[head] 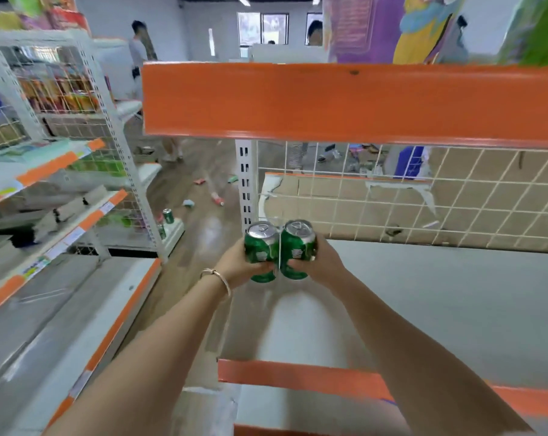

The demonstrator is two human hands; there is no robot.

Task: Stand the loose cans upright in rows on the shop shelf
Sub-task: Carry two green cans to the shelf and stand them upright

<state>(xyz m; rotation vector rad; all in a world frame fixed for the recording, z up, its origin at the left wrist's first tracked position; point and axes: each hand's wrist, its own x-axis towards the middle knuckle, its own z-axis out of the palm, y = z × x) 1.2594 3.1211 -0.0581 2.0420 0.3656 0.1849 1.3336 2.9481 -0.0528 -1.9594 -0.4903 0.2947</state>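
At frame centre in the head view, the left hand (238, 263) grips the left can (260, 247) and the right hand (323, 262) grips the right can (298, 244), both green, upright, touching, at the far left corner of the white shelf (429, 297). Smooth thin walls likely dent; wrapping mid-body seems best.

No wording can be read anywhere. The left green can (260, 250) and the right green can (298, 248) each carry a white emblem on the side (too blurred to make out). The paper strips (35, 267) on the edge of the neighbouring shelf (90, 220) show colour but no legible figures, and the purple poster (351, 29) overhead has only smeared lines.
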